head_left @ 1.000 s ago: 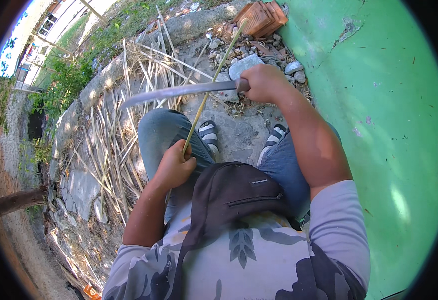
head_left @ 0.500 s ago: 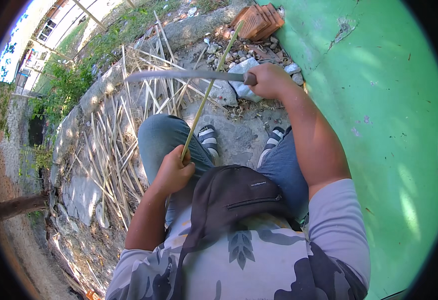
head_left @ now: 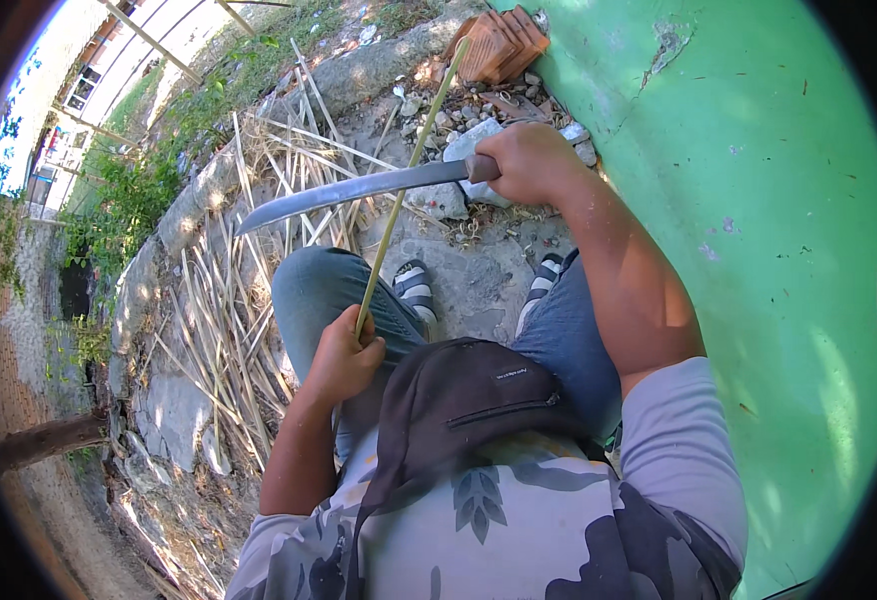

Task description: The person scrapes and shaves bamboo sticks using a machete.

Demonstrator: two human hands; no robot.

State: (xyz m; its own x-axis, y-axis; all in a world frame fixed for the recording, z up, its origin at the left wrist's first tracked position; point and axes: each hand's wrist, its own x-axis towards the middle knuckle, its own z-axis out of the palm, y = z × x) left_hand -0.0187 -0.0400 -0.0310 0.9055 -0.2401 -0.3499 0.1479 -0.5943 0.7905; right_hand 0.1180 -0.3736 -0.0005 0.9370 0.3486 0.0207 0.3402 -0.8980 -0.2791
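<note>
My left hand is closed around the lower part of a long, thin greenish bamboo strip, which slants up and away to the right. My right hand grips the dark handle of a machete. Its long, slightly curved blade points left and crosses the strip well above my left hand. Whether blade and strip touch, I cannot tell. Both of my knees are bent beneath, in blue jeans, and a black bag rests against my front.
On the left, many pale split strips lie heaped on the ground. Beyond my feet are stones and a stack of orange-brown tiles. A green wall or floor surface fills the right side. Green plants grow at the far left.
The machete has tilted: its tip dropped lower and the flat of the blade shows more. My right hand shifted slightly left. My left hand still grips the strip, and the whole view has shifted a little.
</note>
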